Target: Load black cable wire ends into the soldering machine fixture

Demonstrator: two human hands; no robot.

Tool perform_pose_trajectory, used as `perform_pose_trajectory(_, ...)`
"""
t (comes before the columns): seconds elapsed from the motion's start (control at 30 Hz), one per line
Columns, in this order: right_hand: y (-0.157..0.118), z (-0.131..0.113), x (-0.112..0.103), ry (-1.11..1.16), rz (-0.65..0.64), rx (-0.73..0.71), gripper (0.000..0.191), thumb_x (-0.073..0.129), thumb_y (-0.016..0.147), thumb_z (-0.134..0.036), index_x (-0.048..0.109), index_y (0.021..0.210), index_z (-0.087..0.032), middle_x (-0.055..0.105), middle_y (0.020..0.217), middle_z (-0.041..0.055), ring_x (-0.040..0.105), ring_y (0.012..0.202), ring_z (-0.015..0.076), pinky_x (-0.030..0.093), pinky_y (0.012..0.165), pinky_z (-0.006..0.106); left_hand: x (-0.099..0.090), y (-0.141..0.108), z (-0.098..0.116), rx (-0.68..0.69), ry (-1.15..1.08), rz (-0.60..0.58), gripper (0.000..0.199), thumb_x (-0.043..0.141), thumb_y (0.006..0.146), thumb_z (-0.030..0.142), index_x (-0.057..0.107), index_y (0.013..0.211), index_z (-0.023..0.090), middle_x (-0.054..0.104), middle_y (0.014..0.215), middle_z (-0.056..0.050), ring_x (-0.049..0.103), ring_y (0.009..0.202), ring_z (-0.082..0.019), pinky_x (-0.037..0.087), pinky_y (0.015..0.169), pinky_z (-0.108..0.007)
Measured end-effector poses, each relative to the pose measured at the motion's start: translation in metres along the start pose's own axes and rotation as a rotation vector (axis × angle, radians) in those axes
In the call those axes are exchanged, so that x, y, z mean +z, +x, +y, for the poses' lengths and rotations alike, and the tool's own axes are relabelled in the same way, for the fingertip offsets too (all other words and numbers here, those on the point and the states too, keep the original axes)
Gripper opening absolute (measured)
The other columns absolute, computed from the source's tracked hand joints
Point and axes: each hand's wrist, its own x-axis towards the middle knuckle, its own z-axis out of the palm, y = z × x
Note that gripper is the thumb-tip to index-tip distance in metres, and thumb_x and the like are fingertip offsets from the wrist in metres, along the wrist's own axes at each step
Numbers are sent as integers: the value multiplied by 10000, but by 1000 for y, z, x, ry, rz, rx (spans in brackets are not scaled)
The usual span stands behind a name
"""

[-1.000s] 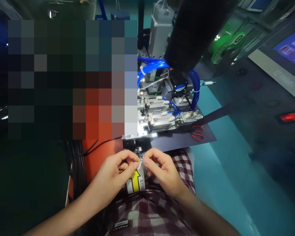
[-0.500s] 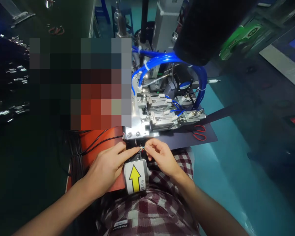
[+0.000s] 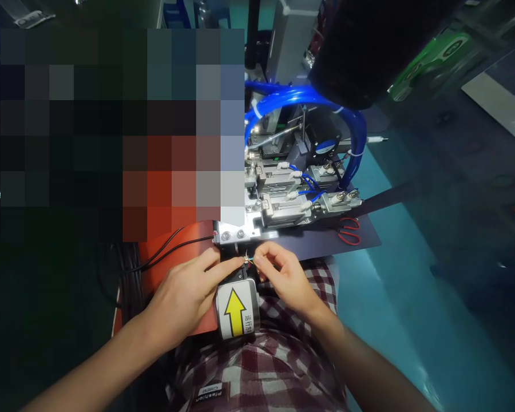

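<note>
My right hand [image 3: 285, 274] pinches thin coloured wires [image 3: 249, 260] between thumb and forefinger, over the black end of a machine track [image 3: 240, 274]. From the other side, my left hand [image 3: 184, 292] reaches in with its index finger stretched out, the tip touching the wires. Its other fingers lie apart from the index, against the machine's near edge; the thumb is hidden. Just below the fingertips sits a round-sided housing [image 3: 238, 309] with a white label and a yellow arrow. The wires' far ends are too small to make out.
Metal pneumatic cylinders [image 3: 285, 209] with blue hoses [image 3: 309, 97] stand beyond my hands. Red-handled scissors [image 3: 349, 230] lie on the dark plate at right. Black cables [image 3: 167, 250] cross the orange surface [image 3: 197, 232]. A dark column [image 3: 369, 51] hangs overhead. Pixelation hides the upper left.
Both hands hold nearly the same place at the wires. The camera view has shifted slightly, and the pixelated area has grown.
</note>
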Motion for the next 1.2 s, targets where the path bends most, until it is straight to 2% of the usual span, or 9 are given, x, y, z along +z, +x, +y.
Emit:
perform_pose_trajectory(0.1,-9,-13,0,-24,1,-13,171,528,881,-272,507,732,-191,449,618,-44,414,568,105,346,553,248,-6,0,11,-171,-266,-23,274,435,921,222,560,1164,231,588,976,-41,586,847,-157,475,719,-254)
perform_pose_trajectory(0.17,-16,-22,0,-37,-17,-23,164,533,880,-265,514,733,-193,450,617,-44,411,564,104,345,552,246,-10,2,22,-297,-433,-55,224,500,897,292,580,1104,262,603,1009,-23,582,882,-164,471,699,-239)
perform_pose_trajectory(0.33,-27,-38,3,-137,-65,-103,146,536,878,-230,540,735,-197,509,669,-27,466,619,113,378,595,245,-10,8,44,-527,-814,-51,167,586,835,372,650,873,222,617,754,8,540,648,-127,425,544,-207)
perform_pose_trajectory(0.47,-31,-40,5,-197,-44,-141,132,549,868,-213,544,737,-197,544,703,-23,495,663,117,395,635,244,-8,8,46,-565,-890,-96,170,590,827,349,633,803,187,563,648,22,464,569,-95,360,500,-192)
perform_pose_trajectory(0.63,-35,-32,9,-139,-16,-64,139,555,862,-229,552,727,-195,540,683,-26,480,632,111,393,608,239,-5,7,44,-672,-1117,-209,184,557,850,353,562,828,171,530,506,54,395,456,-58,286,454,-166)
perform_pose_trajectory(0.87,-37,-28,12,20,5,55,136,575,832,-297,574,752,-187,488,615,-37,431,550,104,363,530,241,-3,6,43,-693,-1129,-164,199,580,832,351,549,793,159,524,506,52,424,472,-60,288,459,-161)
perform_pose_trajectory(1.2,-36,-34,17,65,48,99,106,621,746,-256,573,707,-170,504,607,-32,429,550,101,360,531,243,-1,5,44,-687,-1129,-157,199,571,843,354,549,803,160,519,512,53,429,482,-70,294,480,-181)
